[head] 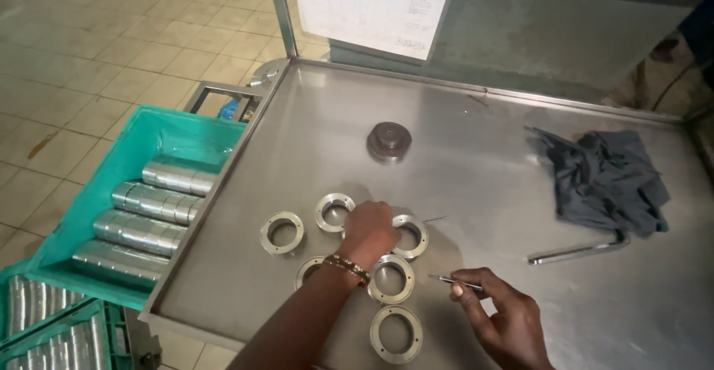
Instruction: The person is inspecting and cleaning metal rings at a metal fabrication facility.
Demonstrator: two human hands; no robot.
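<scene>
Dark round metal block (389,141): stands upright on the steel table (476,191), toward the back. Crumpled dark grey cloth (606,180): right side of the table. Bent metal key (576,251): lies flat just in front of the cloth. Teal crate (130,154): left of the table, holding rows of stacked shiny discs (145,217). Printed paper sheet (372,5): fixed to the back panel. Beige tiled floor (97,50).

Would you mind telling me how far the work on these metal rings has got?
Six rings already lie spread flat on the steel table. In hand: the left hand rests among them, while the right hand holds a thin tool. Still waiting: rows of rings stacked in the teal crate.
</scene>
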